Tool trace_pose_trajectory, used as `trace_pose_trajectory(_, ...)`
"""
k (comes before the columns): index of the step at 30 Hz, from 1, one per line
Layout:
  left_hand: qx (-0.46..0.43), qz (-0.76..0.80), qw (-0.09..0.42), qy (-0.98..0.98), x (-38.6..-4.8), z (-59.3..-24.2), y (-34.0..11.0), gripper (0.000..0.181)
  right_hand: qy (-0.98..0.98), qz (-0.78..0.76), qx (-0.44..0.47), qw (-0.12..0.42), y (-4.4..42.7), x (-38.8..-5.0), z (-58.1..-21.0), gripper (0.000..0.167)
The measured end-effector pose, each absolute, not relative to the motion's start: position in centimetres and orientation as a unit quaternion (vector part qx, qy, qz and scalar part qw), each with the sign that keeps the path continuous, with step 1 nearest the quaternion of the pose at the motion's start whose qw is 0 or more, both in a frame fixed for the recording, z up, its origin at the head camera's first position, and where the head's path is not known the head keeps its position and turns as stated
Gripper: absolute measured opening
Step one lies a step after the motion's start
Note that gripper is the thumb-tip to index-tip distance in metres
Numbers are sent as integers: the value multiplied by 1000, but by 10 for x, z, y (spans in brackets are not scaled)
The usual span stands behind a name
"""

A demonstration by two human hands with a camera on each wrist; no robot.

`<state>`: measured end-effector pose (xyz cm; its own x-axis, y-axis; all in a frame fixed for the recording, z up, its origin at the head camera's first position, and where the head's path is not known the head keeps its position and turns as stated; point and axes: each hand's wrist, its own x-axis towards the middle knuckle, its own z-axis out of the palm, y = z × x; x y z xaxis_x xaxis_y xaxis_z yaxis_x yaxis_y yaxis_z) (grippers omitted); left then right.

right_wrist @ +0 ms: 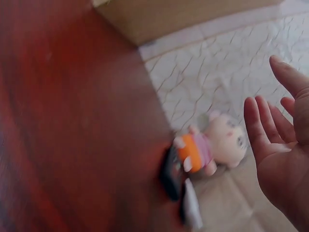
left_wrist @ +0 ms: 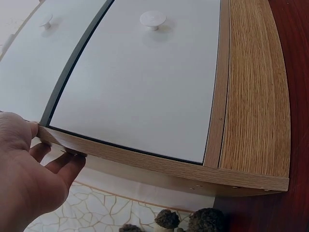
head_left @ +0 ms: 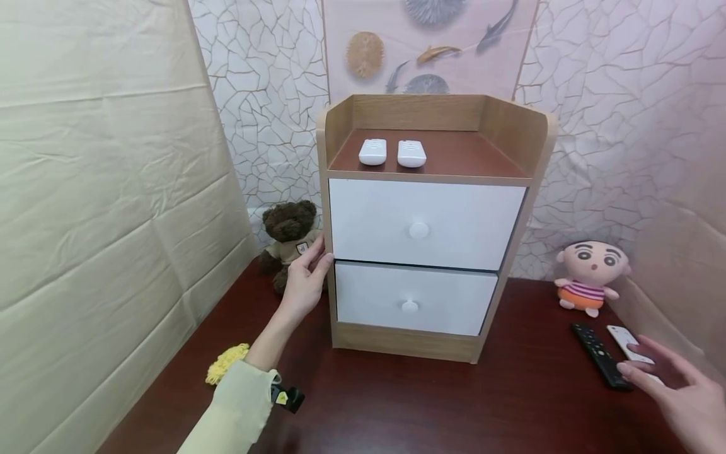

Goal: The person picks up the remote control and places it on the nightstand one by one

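A small wood-edged cabinet (head_left: pixel 405 354) with two white drawers, both closed, stands on the table. My left hand (head_left: pixel 305 280) holds its left side edge near the gap between the drawers. In the left wrist view, the thumb of my left hand (left_wrist: pixel 29 169) lies at the front edge while bent fingers touch the side panel. At the right, my right hand (head_left: pixel 677 384) hovers over a black remote (head_left: pixel 600 356) and a white remote (head_left: pixel 626 343) lying side by side. Its fingers (right_wrist: pixel 260 125) are spread apart from the thumb, and it holds nothing.
Two white remote-like objects, one left (head_left: pixel 372 152) and one right (head_left: pixel 411 154), lie on the cabinet's top. A brown teddy bear (head_left: pixel 289 224) sits left of the cabinet, near a yellow fringed thing (head_left: pixel 227 364). A plush doll (head_left: pixel 592 268) sits behind the remotes, beside the wall.
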<state>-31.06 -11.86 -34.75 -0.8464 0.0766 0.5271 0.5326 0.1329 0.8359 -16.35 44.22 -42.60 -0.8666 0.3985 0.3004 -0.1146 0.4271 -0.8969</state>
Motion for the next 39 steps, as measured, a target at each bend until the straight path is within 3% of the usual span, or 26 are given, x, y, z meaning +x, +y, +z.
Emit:
trace_pose_trajectory(6,-206,-626,186,-729,-311,-347,-117,54,-813,503,-213,201,460,-171,-448,91)
trace_pose_trajectory(18,-204,-630,177,-728,-312,-347,-119,54,-810,459,-322,170,466,-179,-467,82)
trace_pose_trajectory(27,-206,-636,176,-722,-312,-347,-118,54,-760,545,-314,165,478,-182,-484,84)
trace_pose_trajectory(39,-199,-630,179,-729,-311,-346,-118,53,-822,443,-328,146,476,-189,-489,80)
